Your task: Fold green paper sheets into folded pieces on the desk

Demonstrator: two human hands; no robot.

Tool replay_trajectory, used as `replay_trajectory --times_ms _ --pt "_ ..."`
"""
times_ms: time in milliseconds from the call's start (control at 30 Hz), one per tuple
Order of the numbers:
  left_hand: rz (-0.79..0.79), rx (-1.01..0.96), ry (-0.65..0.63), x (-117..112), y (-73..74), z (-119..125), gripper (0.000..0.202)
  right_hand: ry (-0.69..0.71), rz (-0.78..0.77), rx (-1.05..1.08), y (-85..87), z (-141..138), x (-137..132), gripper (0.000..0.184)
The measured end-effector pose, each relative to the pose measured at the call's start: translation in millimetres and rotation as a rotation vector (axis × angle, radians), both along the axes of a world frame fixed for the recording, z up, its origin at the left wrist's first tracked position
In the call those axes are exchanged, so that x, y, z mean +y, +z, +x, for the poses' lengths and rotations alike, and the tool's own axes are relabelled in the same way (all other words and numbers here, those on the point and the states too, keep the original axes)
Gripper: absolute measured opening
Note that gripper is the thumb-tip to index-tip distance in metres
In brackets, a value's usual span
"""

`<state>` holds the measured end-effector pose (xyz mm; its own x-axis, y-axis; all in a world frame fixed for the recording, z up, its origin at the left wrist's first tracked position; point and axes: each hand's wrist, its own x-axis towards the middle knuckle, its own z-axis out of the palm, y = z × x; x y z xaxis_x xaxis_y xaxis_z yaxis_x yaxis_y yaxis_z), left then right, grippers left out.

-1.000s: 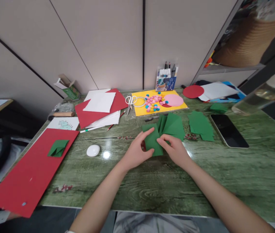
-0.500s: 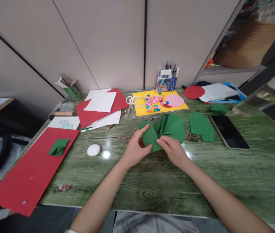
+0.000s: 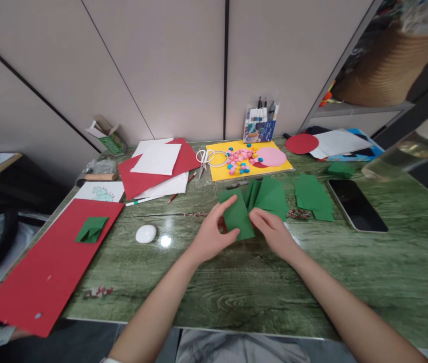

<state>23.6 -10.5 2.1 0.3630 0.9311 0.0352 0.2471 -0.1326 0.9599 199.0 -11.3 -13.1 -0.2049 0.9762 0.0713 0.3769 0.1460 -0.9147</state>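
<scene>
A small green paper piece (image 3: 238, 217) is held above the table, in front of me. My left hand (image 3: 216, 227) grips it from the left, thumb at its lower edge and index finger across its upper part. On its right edge the fingers of my right hand (image 3: 272, 229) are pinched together. Just behind lies a fanned pile of green paper (image 3: 272, 196), partly covered by my right hand. More green paper sheets (image 3: 314, 196) lie to the right. At the left, a folded green paper (image 3: 92, 229) rests on a long red sheet (image 3: 47, 275).
A phone (image 3: 357, 205) and a clear bottle (image 3: 391, 156) stand at the right. Scissors (image 3: 203, 161) and small pompom-like balls (image 3: 242, 159) lie at the back, near a marker pack (image 3: 261, 123). A white egg-shaped object (image 3: 146, 234) sits left of my hands.
Both hands have shifted slightly right with the green paper piece, which has turned a little more upright. Everything else on the table has stayed put.
</scene>
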Motion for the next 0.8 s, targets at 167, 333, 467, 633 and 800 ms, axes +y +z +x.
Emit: replay_trajectory --times_ms 167,333,467,633,800 --pt "0.025 0.075 -0.147 -7.2 5.3 0.6 0.065 -0.049 0.002 0.072 2.3 2.8 1.1 0.032" --pt "0.046 0.107 -0.199 -6.2 6.0 -0.4 0.065 -0.049 -0.037 0.162 3.4 6.2 1.4 0.032" --pt "0.051 0.116 -0.264 -5.1 5.9 -0.3 0.067 -0.09 -0.032 0.206 2.0 8.6 2.5 0.033" --pt "0.022 0.112 -0.294 -6.0 7.4 -0.3 0.073 -0.093 -0.061 0.243 0.6 10.2 4.5 0.035" --pt "-0.02 0.126 -0.334 -6.8 9.2 0.1 0.084 -0.13 -0.046 0.249 -0.6 12.1 6.9 0.032"
